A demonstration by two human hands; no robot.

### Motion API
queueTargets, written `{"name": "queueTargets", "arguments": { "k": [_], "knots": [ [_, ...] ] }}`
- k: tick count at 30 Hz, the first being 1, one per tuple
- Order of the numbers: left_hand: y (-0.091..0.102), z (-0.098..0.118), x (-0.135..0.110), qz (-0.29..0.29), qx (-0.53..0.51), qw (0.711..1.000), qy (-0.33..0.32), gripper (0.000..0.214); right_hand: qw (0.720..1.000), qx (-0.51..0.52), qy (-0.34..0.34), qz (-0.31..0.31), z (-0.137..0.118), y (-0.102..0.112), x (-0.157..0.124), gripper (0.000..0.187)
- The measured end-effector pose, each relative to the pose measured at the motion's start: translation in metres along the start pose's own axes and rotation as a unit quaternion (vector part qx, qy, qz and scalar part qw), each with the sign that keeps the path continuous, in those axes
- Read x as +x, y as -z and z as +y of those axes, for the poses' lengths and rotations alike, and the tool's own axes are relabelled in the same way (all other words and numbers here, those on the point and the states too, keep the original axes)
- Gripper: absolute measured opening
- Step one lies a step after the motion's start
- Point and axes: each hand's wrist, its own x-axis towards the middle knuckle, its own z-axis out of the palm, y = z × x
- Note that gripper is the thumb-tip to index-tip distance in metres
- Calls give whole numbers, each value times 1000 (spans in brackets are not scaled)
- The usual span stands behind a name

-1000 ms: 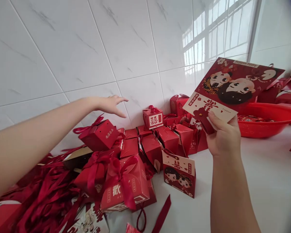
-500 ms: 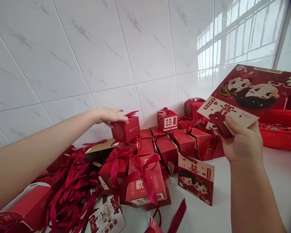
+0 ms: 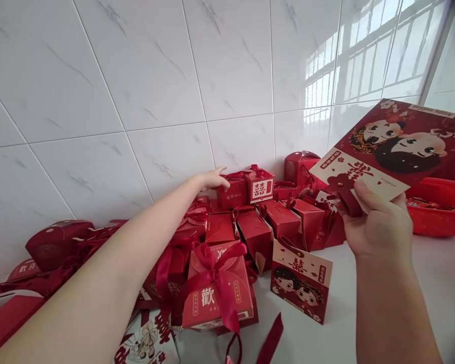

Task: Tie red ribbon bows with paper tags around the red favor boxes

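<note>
My left hand (image 3: 214, 180) reaches far forward to the wall side, its fingers on the upper left of a small red gift box (image 3: 230, 196). That box stands on the pile beside a ribbon-tied box (image 3: 261, 186) with a white label. Raised at the right, my right hand (image 3: 379, 222) is closed on the flap end of a red and cream gift bag (image 3: 404, 144), printed with a cartoon couple that appears upside down. A smaller upright bag (image 3: 301, 282) with the same print stands on the white surface between my arms.
Several red boxes (image 3: 256, 230) stand in rows against the tiled wall (image 3: 167, 101). A ribbon-tied box (image 3: 216, 288) is in front. Dark red boxes and ribbons (image 3: 60, 247) lie left, partly hidden by my forearm. A red plastic basket (image 3: 440, 222) stands right.
My left hand has carried the small red box right and away from me, setting it against the white-labelled box. My right hand keeps the printed bag in nearly the same place.
</note>
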Motion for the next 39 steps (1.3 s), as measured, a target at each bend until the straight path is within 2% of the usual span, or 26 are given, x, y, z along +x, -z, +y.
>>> {"name": "queueTargets", "arguments": {
  "k": [7, 11, 14, 17, 21, 25, 28, 33, 34, 36, 39],
  "knots": [
    [-1, -9, 8, -8, -3, 1000, -19, 102, 1000, -8, 23, 10, 2, -5, -3, 49],
    [-4, -3, 0, 5, 16, 999, -49, 110, 999, -1, 31, 10, 2, -5, -3, 51],
    [8, 1, -21, 11, 59, 997, -56, 121, 999, 6, 31, 12, 2, -4, -2, 50],
    [32, -2, -50, -4, 124, 991, -46, 124, 999, 8, 32, 4, 3, -3, -2, 46],
    [65, -21, -87, -47, 215, 974, 51, 101, 999, 21, 38, -13, 5, -2, -3, 48],
    [75, -42, -117, -83, 219, 965, 120, 87, 999, 26, 29, -15, 5, -3, -4, 52],
    [64, -47, -146, -54, 210, 973, 76, 85, 999, 28, 27, -16, 4, -4, -5, 54],
    [26, -27, -212, 78, 203, 974, -65, 70, 999, 15, 31, -14, 4, -3, -4, 53],
    [17, -22, -223, 81, 216, 968, -99, 73, 999, 10, 30, -12, 4, -3, -4, 53],
    [-2, -14, -240, 47, 262, 953, -144, 89, 1000, 5, 26, -7, 3, -4, -5, 51],
    [-32, -11, -248, -21, 310, 938, -154, 109, 1000, 8, 26, -9, 0, -6, -7, 51]
  ]
}}
